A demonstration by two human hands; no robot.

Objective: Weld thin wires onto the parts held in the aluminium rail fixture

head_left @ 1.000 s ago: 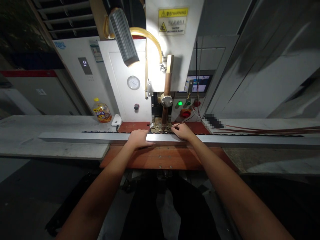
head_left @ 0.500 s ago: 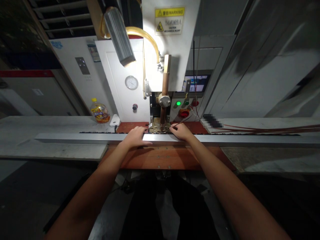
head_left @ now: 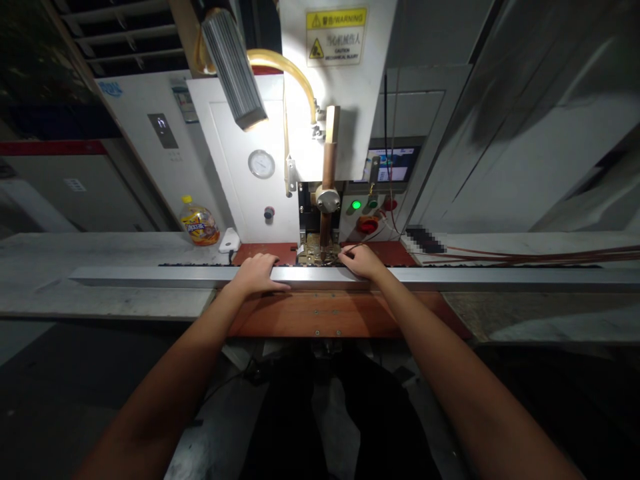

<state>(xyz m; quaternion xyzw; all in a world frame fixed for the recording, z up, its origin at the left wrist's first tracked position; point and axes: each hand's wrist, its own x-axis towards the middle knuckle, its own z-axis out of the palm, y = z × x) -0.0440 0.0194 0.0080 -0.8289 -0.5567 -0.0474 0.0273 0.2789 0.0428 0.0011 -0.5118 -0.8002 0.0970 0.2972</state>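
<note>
My left hand (head_left: 255, 273) rests over a long silvery metal bar (head_left: 165, 277), thumb stretched along its front and fingers apart on its top and far side. Just right of the machine's copper electrode (head_left: 325, 230), my right hand (head_left: 361, 261) is closed in a pinch around a thin wire (head_left: 373, 238). The wire slants up from the fingers toward the right. Under the electrode tip sits a small brass-coloured metal block (head_left: 313, 248). A row of small dark pieces (head_left: 195, 265) lines the bar's far edge; their kind is too small to tell.
A reddish-brown board (head_left: 280, 313) lies before the bar. At left stand a yellow-capped bottle (head_left: 200, 223) and a white device (head_left: 229, 241). Several thin copper-coloured rods (head_left: 540, 255) lie at right. The machine carries a screen (head_left: 395, 165), a green light (head_left: 356, 205) and a lamp (head_left: 234, 70).
My left hand has shifted a little left along the bar. My right hand stays pinched beside the electrode. The view has moved very slightly.
</note>
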